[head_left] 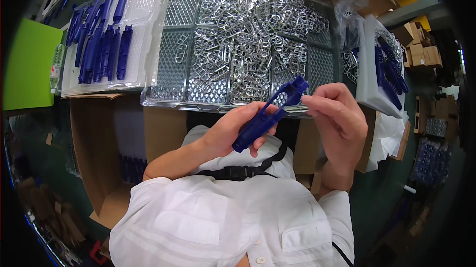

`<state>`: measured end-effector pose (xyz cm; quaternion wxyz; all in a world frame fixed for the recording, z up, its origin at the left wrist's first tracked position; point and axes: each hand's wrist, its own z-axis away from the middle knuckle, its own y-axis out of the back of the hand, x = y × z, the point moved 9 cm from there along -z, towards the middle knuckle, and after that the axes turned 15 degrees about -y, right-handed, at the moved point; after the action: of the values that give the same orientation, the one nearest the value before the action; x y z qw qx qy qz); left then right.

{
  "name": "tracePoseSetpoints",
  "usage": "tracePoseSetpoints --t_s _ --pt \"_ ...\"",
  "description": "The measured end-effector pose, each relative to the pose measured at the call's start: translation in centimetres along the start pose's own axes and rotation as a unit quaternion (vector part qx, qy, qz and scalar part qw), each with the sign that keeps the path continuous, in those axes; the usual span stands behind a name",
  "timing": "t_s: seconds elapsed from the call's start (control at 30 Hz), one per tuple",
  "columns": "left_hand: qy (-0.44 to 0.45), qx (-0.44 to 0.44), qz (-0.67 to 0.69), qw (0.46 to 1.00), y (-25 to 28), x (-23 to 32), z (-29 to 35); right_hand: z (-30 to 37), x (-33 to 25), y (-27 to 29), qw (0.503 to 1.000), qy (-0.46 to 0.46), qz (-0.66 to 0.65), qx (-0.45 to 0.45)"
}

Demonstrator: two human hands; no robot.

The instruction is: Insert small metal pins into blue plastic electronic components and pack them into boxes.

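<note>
Held slantwise in front of me is a dark blue plastic tube-shaped part (249, 133) with a long cut-out in its side and a collar at its upper end. My left hand (233, 124) is wrapped round its lower half. Beside the collar, my right hand (339, 118) is closed in a pinch; whatever its fingertips hold, if anything, is too small to make out. Just beyond both hands lies a clear plastic tray (166, 86) with a diamond pattern, heaped with shiny oval metal rings (253, 51). A few loose rings lie apart at its left.
More blue tube parts (104, 51) lie in a white tray (140, 63) at the left, beside a green board (29, 68). At right, a white foam box (368, 63) carries blue parts and metal rings. Open cardboard boxes (91, 148) stand below the tray's front edge.
</note>
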<state>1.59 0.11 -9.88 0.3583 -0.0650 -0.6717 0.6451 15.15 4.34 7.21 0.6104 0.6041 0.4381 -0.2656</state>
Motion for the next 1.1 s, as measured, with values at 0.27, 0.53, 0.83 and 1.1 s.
tracePoseSetpoints --t_s 0.27,0.53,0.83,1.1 --pt "-0.092 -0.036 -0.208 0.973 -1.3 0.7 -0.2 -0.1 -0.4 -0.5 0.989 0.007 0.142 0.048" --pt "-0.077 -0.049 -0.271 0.958 -1.3 0.8 0.3 -0.4 0.1 -2.9 0.979 0.043 0.201 0.008" --pt "-0.083 -0.052 -0.287 0.953 -1.0 0.4 -0.2 0.1 1.6 -3.5 0.985 0.039 0.167 0.022" --pt "-0.140 -0.002 -0.453 0.880 -1.0 1.4 -1.2 1.1 2.5 -3.7 0.983 0.037 0.157 0.087"
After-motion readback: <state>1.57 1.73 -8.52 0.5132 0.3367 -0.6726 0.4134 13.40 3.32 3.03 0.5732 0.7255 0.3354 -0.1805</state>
